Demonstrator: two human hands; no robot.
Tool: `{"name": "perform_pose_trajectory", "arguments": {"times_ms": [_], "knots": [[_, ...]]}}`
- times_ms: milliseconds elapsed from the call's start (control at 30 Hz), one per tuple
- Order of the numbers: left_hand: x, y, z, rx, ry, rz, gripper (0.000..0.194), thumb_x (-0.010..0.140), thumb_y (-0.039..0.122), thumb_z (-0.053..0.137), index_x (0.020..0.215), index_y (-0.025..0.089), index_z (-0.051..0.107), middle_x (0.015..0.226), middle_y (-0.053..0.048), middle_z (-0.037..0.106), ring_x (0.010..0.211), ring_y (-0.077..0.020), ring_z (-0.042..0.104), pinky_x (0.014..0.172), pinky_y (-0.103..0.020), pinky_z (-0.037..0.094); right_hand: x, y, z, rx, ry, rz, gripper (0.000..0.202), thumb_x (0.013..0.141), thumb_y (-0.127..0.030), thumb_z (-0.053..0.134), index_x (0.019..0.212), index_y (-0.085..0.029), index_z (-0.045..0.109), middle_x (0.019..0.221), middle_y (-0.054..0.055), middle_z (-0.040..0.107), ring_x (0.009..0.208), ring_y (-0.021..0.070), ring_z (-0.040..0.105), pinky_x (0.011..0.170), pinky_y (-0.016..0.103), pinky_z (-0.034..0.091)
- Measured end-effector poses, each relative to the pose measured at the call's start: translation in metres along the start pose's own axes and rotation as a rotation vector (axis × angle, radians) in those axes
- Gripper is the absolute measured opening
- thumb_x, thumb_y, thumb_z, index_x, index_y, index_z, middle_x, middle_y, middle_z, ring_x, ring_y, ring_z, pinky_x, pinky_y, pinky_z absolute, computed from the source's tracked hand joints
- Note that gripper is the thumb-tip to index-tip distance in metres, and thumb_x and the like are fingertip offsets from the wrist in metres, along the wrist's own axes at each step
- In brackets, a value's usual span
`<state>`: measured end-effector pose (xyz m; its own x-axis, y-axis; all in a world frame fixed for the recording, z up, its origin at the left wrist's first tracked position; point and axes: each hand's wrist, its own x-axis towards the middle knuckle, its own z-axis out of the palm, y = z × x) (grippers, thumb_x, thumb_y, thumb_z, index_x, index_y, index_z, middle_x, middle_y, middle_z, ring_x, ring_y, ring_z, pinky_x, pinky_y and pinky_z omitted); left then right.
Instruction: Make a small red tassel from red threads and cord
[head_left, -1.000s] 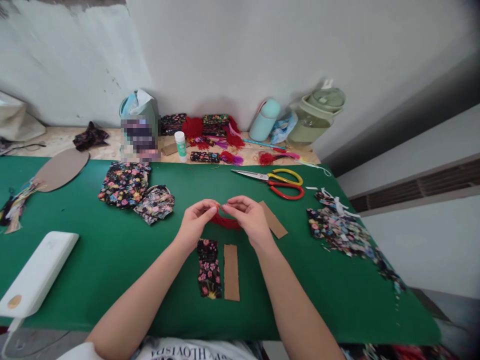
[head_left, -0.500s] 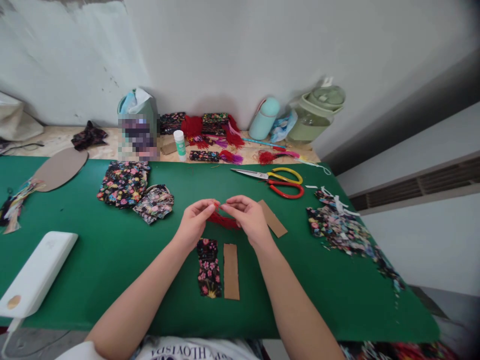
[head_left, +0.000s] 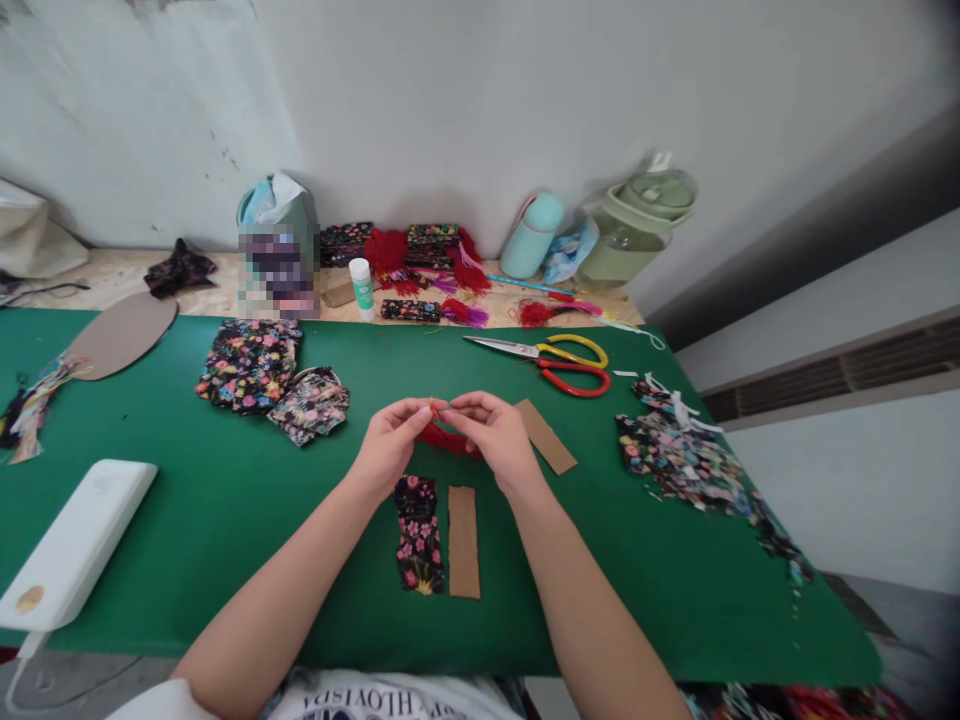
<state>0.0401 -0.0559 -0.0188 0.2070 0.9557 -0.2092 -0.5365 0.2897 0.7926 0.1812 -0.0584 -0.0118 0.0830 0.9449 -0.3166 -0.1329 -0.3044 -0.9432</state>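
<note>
Red thread (head_left: 448, 438) hangs in a loose bundle between my two hands, just above the green table mat. My left hand (head_left: 394, 440) pinches one part of it between thumb and forefinger. Opposite, my right hand (head_left: 491, 435) pinches the thread too, its fingertips close to the left ones. Exactly how the strands run at the fingertips is too small to make out. Below the hands lie a black floral fabric strip (head_left: 418, 540) and, beside it, a brown cardboard strip (head_left: 463, 545). A second cardboard strip (head_left: 549, 440) lies right of my right hand.
Scissors (head_left: 544, 355) with yellow and red handles lie beyond my hands. Folded floral fabric (head_left: 251, 365) is at the left, fabric scraps (head_left: 682, 455) at the right. A white power bank (head_left: 82, 545) sits front left. A glue stick (head_left: 361, 290) and a turquoise bottle (head_left: 531, 240) stand along the wall.
My fingertips have shifted very slightly on the red thread. The whole view has moved a little; the things on the table lie as before.
</note>
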Motion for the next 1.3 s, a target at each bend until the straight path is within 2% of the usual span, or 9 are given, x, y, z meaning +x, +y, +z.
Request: {"name": "perform_pose_trajectory", "arguments": {"times_ms": [100,300,433,533,700,800,900,1067,1300], "knots": [[0.0,0.0,0.001,-0.023,0.004,-0.003,0.026,0.06,0.036,0.084,0.07,0.015,0.072,0.079,-0.004,0.073,0.079,-0.0136,0.064,0.079,-0.025,0.047,0.0,0.002,0.001,0.006,-0.017,-0.017,0.038,0.055,-0.042,0.082,0.076,-0.017,0.063,0.066,0.002,0.067,0.043,0.0068,0.046,0.035,0.019,0.029],[0.0,0.002,0.002,-0.064,0.02,-0.018,0.027,0.056,0.034,0.087,0.067,0.015,0.072,0.071,-0.002,0.071,0.067,-0.0101,0.062,0.072,-0.022,0.047,0.005,0.006,0.002,0.014,-0.078,-0.001,0.039,0.054,-0.043,0.082,0.077,-0.017,0.063,0.07,0.003,0.069,0.056,0.0111,0.057,0.042,0.019,0.034],[0.0,0.005,0.002,-0.085,0.042,-0.036,0.027,0.054,0.034,0.088,0.067,0.015,0.072,0.069,-0.002,0.071,0.067,-0.0117,0.064,0.073,-0.024,0.048,0.002,0.001,0.002,-0.038,-0.122,0.025,0.036,0.065,-0.049,0.072,0.082,-0.018,0.064,0.074,0.004,0.07,0.05,0.0087,0.05,0.037,0.019,0.026],[0.0,0.007,0.002,-0.109,0.035,-0.057,0.025,0.054,0.032,0.087,0.066,0.015,0.072,0.071,-0.003,0.071,0.066,-0.0131,0.065,0.072,-0.026,0.049,0.001,-0.001,0.001,-0.081,-0.153,0.044,0.035,0.071,-0.05,0.065,0.085,-0.018,0.064,0.077,0.004,0.071,0.048,0.0082,0.049,0.037,0.02,0.025],[0.001,0.006,-0.001,-0.182,0.057,-0.095,0.021,0.057,0.025,0.085,0.068,0.012,0.073,0.071,-0.003,0.071,0.06,-0.0075,0.059,0.061,-0.019,0.045,0.004,0.002,-0.002,-0.266,-0.208,0.001,0.031,0.08,-0.046,0.055,0.086,-0.017,0.065,0.073,0.004,0.07,0.045,0.0088,0.048,0.045,0.023,0.036],[0.003,0.007,-0.002,-0.235,0.088,-0.15,0.018,0.058,0.019,0.084,0.068,0.011,0.072,0.071,-0.003,0.071,0.061,-0.0071,0.059,0.062,-0.019,0.045,0.005,0.003,-0.003,-0.36,-0.157,-0.09,0.026,0.081,-0.041,0.054,0.083,-0.017,0.066,0.075,0.005,0.071,0.062,0.0144,0.059,0.061,0.028,0.046],[0.003,0.009,-0.001,-0.304,0.123,-0.204,0.012,0.062,0.015,0.081,0.068,0.012,0.071,0.071,-0.001,0.071,0.064,-0.0083,0.063,0.067,-0.02,0.047,0.004,0.002,-0.003,-0.371,-0.134,-0.173,0.023,0.079,-0.038,0.055,0.08,-0.018,0.066,0.081,0.006,0.072,0.075,0.0183,0.064,0.071,0.031,0.048],[0.002,0.011,-0.001,-0.349,0.162,-0.245,0.005,0.069,0.011,0.075,0.068,0.013,0.07,0.071,0.0,0.071,0.065,-0.0081,0.064,0.071,-0.021,0.048,0.001,-0.001,-0.003,-0.341,-0.136,-0.194,0.025,0.076,-0.041,0.058,0.082,-0.019,0.067,0.078,0.005,0.069,0.068,0.0173,0.06,0.063,0.029,0.047],[0.003,0.009,-0.002,-0.314,0.124,-0.218,0.003,0.07,0.013,0.074,0.07,0.013,0.071,0.075,-0.003,0.073,0.08,-0.0119,0.068,0.087,-0.024,0.046,0.001,0.002,-0.004,-0.344,-0.157,-0.179,0.025,0.075,-0.038,0.059,0.085,-0.017,0.069,0.075,0.003,0.067,0.053,0.0115,0.048,0.051,0.025,0.037]]}}
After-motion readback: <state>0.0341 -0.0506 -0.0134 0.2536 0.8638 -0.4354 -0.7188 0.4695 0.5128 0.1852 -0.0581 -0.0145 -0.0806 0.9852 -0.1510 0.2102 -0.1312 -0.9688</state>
